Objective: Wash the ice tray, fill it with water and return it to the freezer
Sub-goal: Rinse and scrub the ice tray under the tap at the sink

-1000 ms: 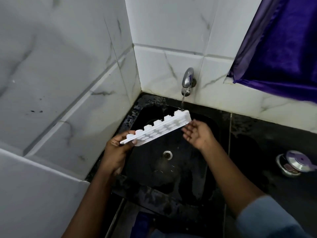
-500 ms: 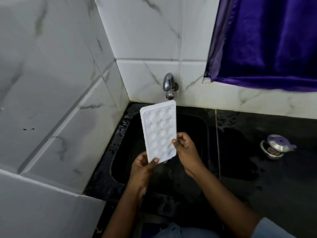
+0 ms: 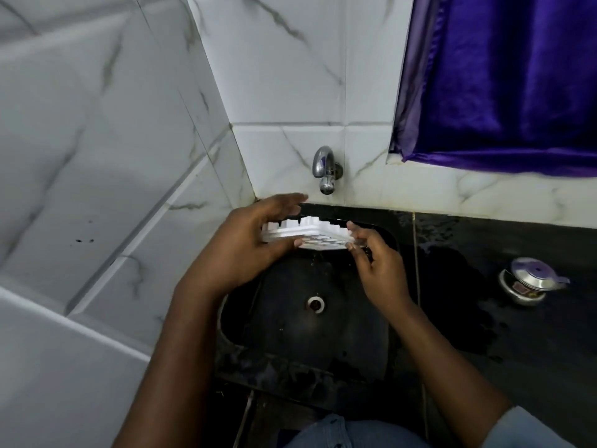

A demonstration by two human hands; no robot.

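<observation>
One white ice tray hangs just below the single tap, over the open basin of the black sink. Two hands hold it: the left hand clasps one end between thumb and fingers, and the right hand pinches the other. One lidded steel pot stands well right of the tap.

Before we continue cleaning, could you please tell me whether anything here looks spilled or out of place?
Yes: the black counter right of the sink has a dark wet-looking patch and scattered droplets near the steel container. Nothing else stands out.
</observation>
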